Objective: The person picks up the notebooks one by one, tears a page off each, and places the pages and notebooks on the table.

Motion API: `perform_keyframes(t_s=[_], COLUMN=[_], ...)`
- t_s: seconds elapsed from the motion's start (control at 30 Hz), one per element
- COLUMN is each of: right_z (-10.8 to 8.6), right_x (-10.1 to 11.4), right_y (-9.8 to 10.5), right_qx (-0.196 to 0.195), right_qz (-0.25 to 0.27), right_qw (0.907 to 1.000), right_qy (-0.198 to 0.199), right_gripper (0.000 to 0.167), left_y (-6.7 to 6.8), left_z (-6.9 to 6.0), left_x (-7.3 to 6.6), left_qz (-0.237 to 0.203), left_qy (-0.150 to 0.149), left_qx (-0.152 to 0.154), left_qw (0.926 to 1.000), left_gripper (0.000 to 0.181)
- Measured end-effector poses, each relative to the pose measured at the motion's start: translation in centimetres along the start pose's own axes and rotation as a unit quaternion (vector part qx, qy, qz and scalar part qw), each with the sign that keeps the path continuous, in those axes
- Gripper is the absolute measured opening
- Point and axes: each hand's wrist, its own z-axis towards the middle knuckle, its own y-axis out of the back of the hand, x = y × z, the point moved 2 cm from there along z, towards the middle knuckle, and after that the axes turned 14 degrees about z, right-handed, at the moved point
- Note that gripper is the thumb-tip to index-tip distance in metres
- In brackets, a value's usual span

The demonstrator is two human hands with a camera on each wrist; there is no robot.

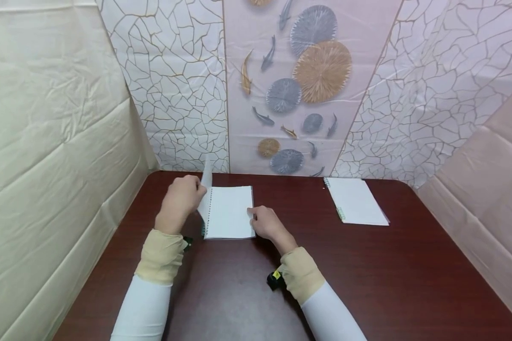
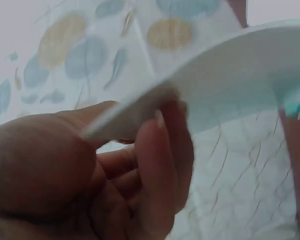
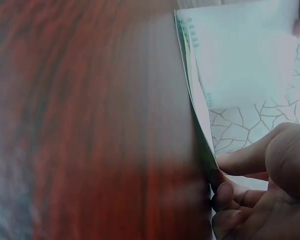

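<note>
A spiral-bound notebook [image 1: 230,213] lies open on the dark table, its blank white page facing up. My left hand [image 1: 181,199] pinches a raised sheet [image 1: 206,176] at the notebook's left side; the left wrist view has this sheet [image 2: 230,75] bending between thumb and fingers. At the opposite edge my right hand [image 1: 265,221] grips the notebook's right side. Up close in the right wrist view, the thumb of the right hand [image 3: 260,185] is over the pages and the fingers are curled at the edge. Green shows along the spiral [image 3: 194,35].
A second spiral notebook [image 1: 356,201] with a white page up lies at the back right of the reddish-brown table [image 1: 298,199]. Patterned cloth [image 1: 187,85] hangs behind the table, and plain cream cloth [image 1: 59,156] lines the left side.
</note>
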Motion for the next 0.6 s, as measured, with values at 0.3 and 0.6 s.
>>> perform_keyframes(t_s=[0.3, 0.6], right_z=[-0.3, 0.0], right_x=[0.3, 0.2], right_y=[0.2, 0.2], right_qx=[0.000, 0.004], right_qz=[-0.025, -0.025], right_qw=[0.9996, 0.9997], right_qy=[0.011, -0.001], right_gripper=[0.044, 0.045], left_y=[1.8, 1.3], left_z=[-0.5, -0.2], left_x=[4.5, 7.3], left_qz=[0.036, 0.046], left_qy=[0.045, 0.085], left_qx=[0.045, 0.106], left_qw=[0.9973, 0.9896], left_gripper=[0.030, 0.032])
